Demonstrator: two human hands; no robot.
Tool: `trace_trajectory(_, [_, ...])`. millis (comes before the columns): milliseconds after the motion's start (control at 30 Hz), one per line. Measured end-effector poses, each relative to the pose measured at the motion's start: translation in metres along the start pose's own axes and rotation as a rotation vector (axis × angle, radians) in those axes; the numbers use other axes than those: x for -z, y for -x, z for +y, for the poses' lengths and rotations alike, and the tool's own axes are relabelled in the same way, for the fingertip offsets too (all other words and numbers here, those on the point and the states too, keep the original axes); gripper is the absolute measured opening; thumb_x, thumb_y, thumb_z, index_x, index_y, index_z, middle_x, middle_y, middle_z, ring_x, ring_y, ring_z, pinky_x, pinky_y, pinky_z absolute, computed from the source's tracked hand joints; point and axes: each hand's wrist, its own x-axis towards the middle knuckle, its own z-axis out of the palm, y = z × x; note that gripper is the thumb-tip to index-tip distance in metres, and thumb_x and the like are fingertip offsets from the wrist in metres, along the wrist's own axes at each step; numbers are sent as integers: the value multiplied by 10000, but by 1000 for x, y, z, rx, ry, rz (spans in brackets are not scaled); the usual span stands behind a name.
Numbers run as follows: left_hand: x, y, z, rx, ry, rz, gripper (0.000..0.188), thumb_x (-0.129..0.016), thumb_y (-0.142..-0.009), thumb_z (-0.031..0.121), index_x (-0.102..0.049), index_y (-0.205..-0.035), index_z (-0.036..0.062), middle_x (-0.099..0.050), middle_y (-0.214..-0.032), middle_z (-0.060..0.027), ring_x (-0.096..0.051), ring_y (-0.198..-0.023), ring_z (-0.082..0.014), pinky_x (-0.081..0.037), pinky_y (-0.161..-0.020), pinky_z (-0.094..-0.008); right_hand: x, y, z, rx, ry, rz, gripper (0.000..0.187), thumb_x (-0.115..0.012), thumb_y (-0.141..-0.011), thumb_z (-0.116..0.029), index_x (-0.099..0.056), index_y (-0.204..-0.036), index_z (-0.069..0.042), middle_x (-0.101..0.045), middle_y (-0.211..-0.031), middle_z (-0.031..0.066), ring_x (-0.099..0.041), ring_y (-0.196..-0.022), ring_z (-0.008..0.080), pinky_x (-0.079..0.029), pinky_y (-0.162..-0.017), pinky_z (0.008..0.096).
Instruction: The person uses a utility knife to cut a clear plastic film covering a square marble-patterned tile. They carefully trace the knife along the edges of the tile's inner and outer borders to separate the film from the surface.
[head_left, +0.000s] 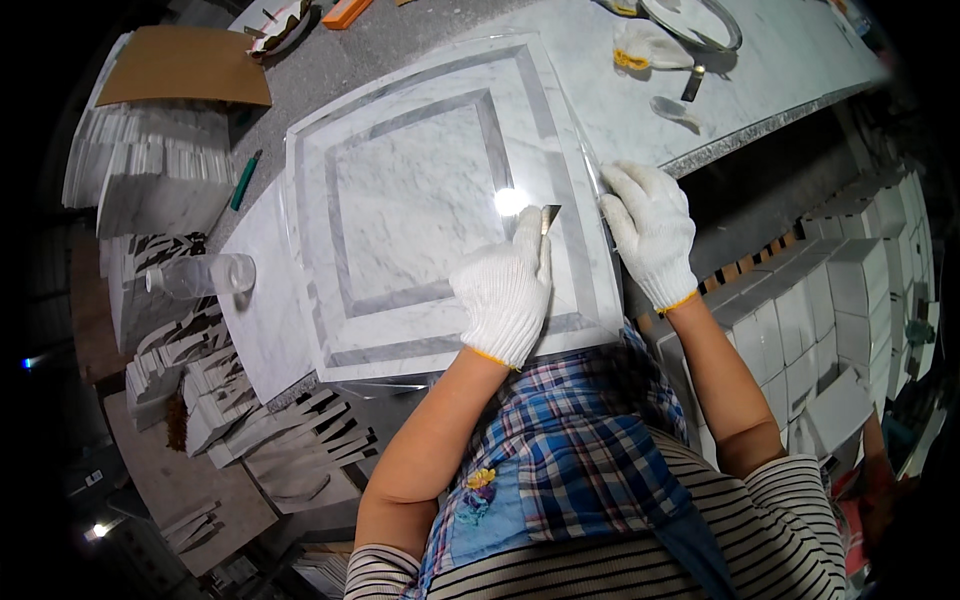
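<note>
A square marble panel, white with grey inlaid bands forming nested squares, lies flat in front of me, with clear film showing around its edges. My left hand, in a white knit glove with a yellow cuff, is closed around a small scraper blade. Its dark, slanted tip is over the right part of the panel. My right hand, gloved alike, is bent round the panel's right edge, its fingertips at the rim. What lies under those fingers is hidden. A bright light reflection sits on the panel beside the left fingertips.
A clear plastic bottle lies at the left, near a green pen-like tool. Stacked thin tiles carry a brown cardboard sheet. A spare glove and another blade lie far right. White boxes stand right.
</note>
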Motion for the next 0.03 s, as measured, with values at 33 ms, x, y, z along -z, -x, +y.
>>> trace_trajectory(33, [0, 2, 0, -14, -9, -17, 347, -681, -964, 325, -659, -1297, 229, -635, -597, -87, -638, -529, -278, -464, -494, -419, 2, 1, -1, -10, -1, -4, 316, -726, -888, -239, -734, -1172, -101, -698, -1199, 128, -643, -1126, 337, -490, -992, 451])
